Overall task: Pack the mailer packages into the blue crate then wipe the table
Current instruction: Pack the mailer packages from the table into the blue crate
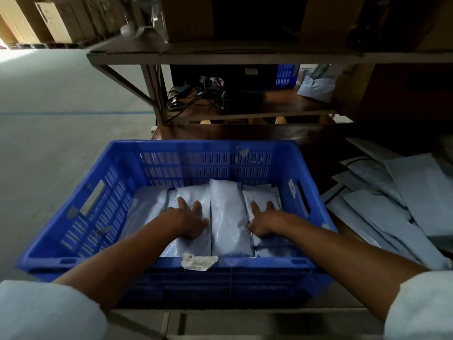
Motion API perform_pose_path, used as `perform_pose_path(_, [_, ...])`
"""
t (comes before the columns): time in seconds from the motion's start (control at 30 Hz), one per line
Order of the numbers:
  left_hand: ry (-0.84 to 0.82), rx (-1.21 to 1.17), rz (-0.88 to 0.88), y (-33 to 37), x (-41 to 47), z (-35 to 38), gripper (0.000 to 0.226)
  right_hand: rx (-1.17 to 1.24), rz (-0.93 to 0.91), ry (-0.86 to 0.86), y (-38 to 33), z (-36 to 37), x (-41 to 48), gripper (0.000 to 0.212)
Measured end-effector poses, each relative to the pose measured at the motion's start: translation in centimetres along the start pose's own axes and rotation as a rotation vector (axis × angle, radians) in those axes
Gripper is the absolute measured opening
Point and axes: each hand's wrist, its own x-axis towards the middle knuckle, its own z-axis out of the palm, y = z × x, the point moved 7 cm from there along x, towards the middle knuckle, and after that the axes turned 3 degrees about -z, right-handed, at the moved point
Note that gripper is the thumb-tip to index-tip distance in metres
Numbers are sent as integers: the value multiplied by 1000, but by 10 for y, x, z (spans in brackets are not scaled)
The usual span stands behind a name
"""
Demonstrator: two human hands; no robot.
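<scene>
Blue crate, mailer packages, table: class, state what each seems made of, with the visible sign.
The blue crate looks like rigid moulded plastic, fairly matte: slotted walls, cut-out handles. The mailer packages look like thin glossy plastic film: soft sheen, wrinkles. The table seems dark varnished wood, by its brown reflective top, though dim light leaves that open.
</scene>
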Motion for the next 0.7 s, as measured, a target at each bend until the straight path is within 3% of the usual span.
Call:
perform_pose_path(0.1, [72,63,19,-1,-4,-16,75,-44,-42,121,-4,-20,-13,81])
perform_pose_path(0.2, [343,-45,64,9,-27,-57,69,-2,-224,444,-8,-62,-48,59])
perform_pose_path(0.3, [611,-169,188,43,-66,-103,65,102,-361,758,8,-107,-89,53])
perform_pose_path(0.47, [885,-342,367,125,-128,-158,60,260,-465,1216,92,-154,-155,44])
perform_pose_path(0.57, [889,-407,475,191,-153,-164,59,309,-439,1291,169,-154,-171,39])
perform_pose_path(0.7, [790,-435,578,300,-168,-139,57,349,-321,1159,281,-125,-151,38])
